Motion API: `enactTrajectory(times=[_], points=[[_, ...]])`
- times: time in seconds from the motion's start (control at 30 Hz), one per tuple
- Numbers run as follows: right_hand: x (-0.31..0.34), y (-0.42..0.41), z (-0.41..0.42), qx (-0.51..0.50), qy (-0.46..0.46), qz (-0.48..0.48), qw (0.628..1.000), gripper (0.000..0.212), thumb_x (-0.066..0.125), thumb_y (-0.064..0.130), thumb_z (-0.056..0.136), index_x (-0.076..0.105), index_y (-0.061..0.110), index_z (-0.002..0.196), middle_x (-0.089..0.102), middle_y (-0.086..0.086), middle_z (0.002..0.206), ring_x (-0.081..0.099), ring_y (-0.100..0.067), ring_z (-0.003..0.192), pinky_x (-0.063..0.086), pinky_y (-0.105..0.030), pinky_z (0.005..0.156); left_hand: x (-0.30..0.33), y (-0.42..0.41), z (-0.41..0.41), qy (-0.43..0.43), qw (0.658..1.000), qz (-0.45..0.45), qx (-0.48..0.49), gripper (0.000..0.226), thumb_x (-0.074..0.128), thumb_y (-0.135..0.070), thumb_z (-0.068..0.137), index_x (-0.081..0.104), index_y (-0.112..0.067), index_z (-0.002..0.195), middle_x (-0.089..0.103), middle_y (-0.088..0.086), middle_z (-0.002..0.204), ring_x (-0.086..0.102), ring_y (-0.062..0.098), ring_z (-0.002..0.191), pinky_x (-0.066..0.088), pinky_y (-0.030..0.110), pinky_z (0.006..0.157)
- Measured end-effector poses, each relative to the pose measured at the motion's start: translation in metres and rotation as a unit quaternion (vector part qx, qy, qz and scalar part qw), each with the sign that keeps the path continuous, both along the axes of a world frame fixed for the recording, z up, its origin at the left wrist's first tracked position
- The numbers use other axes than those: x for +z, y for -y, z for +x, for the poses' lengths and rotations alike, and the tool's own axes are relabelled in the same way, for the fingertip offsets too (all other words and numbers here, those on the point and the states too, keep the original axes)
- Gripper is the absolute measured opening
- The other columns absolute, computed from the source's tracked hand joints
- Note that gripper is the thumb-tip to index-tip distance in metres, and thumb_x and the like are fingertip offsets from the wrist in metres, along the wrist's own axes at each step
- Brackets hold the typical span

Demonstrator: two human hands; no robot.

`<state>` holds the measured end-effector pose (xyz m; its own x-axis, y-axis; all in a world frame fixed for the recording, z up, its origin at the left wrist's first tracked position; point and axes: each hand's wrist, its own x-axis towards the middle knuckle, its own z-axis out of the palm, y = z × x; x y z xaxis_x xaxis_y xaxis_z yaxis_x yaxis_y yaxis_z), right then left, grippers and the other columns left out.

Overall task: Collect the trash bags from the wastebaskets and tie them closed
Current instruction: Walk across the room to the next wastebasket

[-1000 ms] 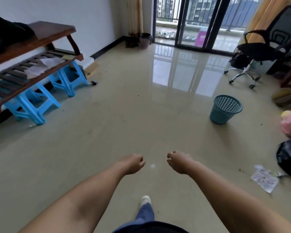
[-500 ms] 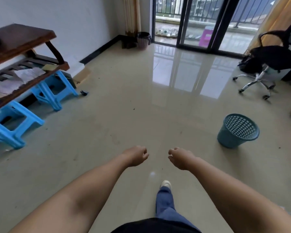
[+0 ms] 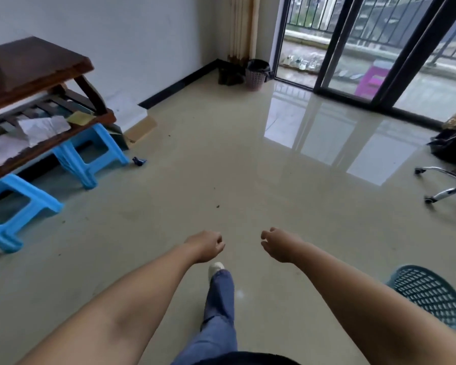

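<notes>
**Heading for the far basket with both hands free**

Head view: we are walking over the tiled floor [image 3: 248, 159] with both arms stretched out ahead of us. Our left hand [image 3: 207, 246] is hanging with its fingers [image 3: 219, 245] loosely curled around nothing, and our right hand [image 3: 279, 245] is doing the same, so both are free for the next bag. One shoe [image 3: 216, 267] is stepping forward between them.

The teal basket [image 3: 432, 293] is sitting on the floor just beside our right forearm, low on the right, and we are seeing no liner in its open mesh; it looks already emptied. The pink basket [image 3: 256, 75] is standing in the far corner beside the curtain [image 3: 241, 27] and the sliding door [image 3: 327, 43], well apart from us, with a dark bag [image 3: 258, 65] showing at its rim. That, we are judging, is the one to collect.

To do this well, we are keeping a straight line to the corner, staying off the blue stools [image 3: 90, 156] and the chair base [image 3: 448, 185]. At the basket, we are planning to gather the bag's rim evenly with both hands and lift it straight up, so nothing spills before the knot.
</notes>
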<state>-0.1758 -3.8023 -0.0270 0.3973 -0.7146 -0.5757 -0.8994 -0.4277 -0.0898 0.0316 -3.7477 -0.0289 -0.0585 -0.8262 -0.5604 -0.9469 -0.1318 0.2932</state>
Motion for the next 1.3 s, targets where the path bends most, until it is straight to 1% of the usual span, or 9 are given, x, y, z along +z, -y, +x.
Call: enactTrajectory(times=[0.13, 0.27, 0.37, 0.57, 0.73, 0.9, 1.0, 1.13, 1.3], points=[[-0.005, 0.114, 0.033, 0.001, 0.001, 0.001, 1.0, 0.042, 0.031, 0.032, 0.1, 0.038, 0.016, 0.138, 0.043, -0.011, 0.138, 0.05, -0.032, 0.122, 0.043, -0.04, 0.096, -0.009, 0.108, 0.037, 0.015, 1.0, 0.004, 0.0, 0.036, 0.037, -0.035, 0.097, 0.058, -0.012, 0.116, 0.062, 0.012, 0.122, 0.058, 0.03, 0.11, 0.045, 0.034, 0.089], [0.008, 0.228, 0.069, -0.022, 0.027, -0.002, 0.999, 0.04, 0.032, 0.03, 0.1, 0.04, 0.013, 0.136, 0.044, -0.012, 0.136, 0.051, -0.032, 0.12, 0.043, -0.04, 0.095, 0.012, 0.226, 0.074, 0.029, 0.999, -0.006, -0.026, 0.036, 0.036, -0.032, 0.098, 0.057, -0.009, 0.115, 0.061, 0.013, 0.123, 0.057, 0.03, 0.11, 0.045, 0.033, 0.087], [0.017, 0.3, 0.089, -0.03, 0.034, -0.007, 0.999, 0.041, 0.032, 0.029, 0.1, 0.04, 0.011, 0.136, 0.044, -0.013, 0.135, 0.051, -0.033, 0.119, 0.042, -0.039, 0.095, 0.026, 0.307, 0.09, 0.04, 0.998, -0.014, -0.041, 0.036, 0.035, -0.033, 0.098, 0.057, -0.013, 0.117, 0.059, 0.011, 0.127, 0.055, 0.029, 0.114, 0.044, 0.033, 0.09], [0.005, 0.447, 0.109, -0.038, 0.031, -0.003, 0.999, 0.041, 0.033, 0.03, 0.1, 0.042, 0.011, 0.135, 0.045, -0.014, 0.135, 0.05, -0.034, 0.12, 0.041, -0.038, 0.097, 0.019, 0.463, 0.109, 0.038, 0.997, -0.018, -0.06, 0.037, 0.036, -0.034, 0.098, 0.056, -0.012, 0.119, 0.059, 0.012, 0.127, 0.055, 0.03, 0.115, 0.044, 0.033, 0.089], [-0.008, 0.593, 0.112, -0.029, 0.024, -0.002, 0.999, 0.04, 0.034, 0.03, 0.099, 0.042, 0.01, 0.134, 0.045, -0.015, 0.135, 0.05, -0.034, 0.121, 0.041, -0.038, 0.099, 0.011, 0.606, 0.123, 0.042, 0.998, -0.021, -0.043, 0.037, 0.036, -0.034, 0.098, 0.055, -0.013, 0.12, 0.058, 0.012, 0.127, 0.055, 0.029, 0.115, 0.043, 0.033, 0.09], [0.01, 0.743, 0.112, -0.017, 0.007, -0.01, 1.0, 0.04, 0.032, 0.028, 0.1, 0.041, 0.01, 0.135, 0.044, -0.014, 0.136, 0.049, -0.033, 0.123, 0.04, -0.037, 0.099, 0.022, 0.744, 0.129, 0.026, 1.0, -0.017, -0.005, 0.036, 0.036, -0.034, 0.098, 0.056, -0.013, 0.119, 0.059, 0.012, 0.127, 0.055, 0.03, 0.113, 0.044, 0.033, 0.089], [0.012, 0.813, 0.119, -0.008, -0.004, -0.009, 1.0, 0.04, 0.032, 0.028, 0.1, 0.041, 0.011, 0.135, 0.045, -0.013, 0.135, 0.049, -0.032, 0.122, 0.04, -0.036, 0.098, 0.026, 0.81, 0.135, 0.016, 1.0, -0.007, 0.003, 0.036, 0.036, -0.032, 0.098, 0.056, -0.012, 0.12, 0.058, 0.013, 0.127, 0.055, 0.03, 0.113, 0.044, 0.032, 0.09], [0.007, 0.901, 0.136, -0.006, 0.001, 0.007, 1.0, 0.04, 0.032, 0.029, 0.1, 0.041, 0.011, 0.135, 0.045, -0.013, 0.135, 0.049, -0.033, 0.121, 0.041, -0.038, 0.098, 0.019, 0.901, 0.154, 0.017, 1.0, 0.013, 0.002, 0.034, 0.037, -0.031, 0.098, 0.056, -0.011, 0.117, 0.06, 0.014, 0.124, 0.056, 0.03, 0.11, 0.044, 0.032, 0.088], [-0.006, 1.025, 0.159, -0.034, -0.003, -0.005, 0.999, 0.04, 0.032, 0.031, 0.099, 0.042, 0.013, 0.134, 0.046, -0.012, 0.134, 0.049, -0.031, 0.122, 0.041, -0.037, 0.098, 0.009, 1.03, 0.183, 0.01, 1.0, -0.003, -0.018, 0.032, 0.036, -0.028, 0.096, 0.059, -0.008, 0.104, 0.063, 0.014, 0.114, 0.058, 0.03, 0.103, 0.045, 0.033, 0.084]])
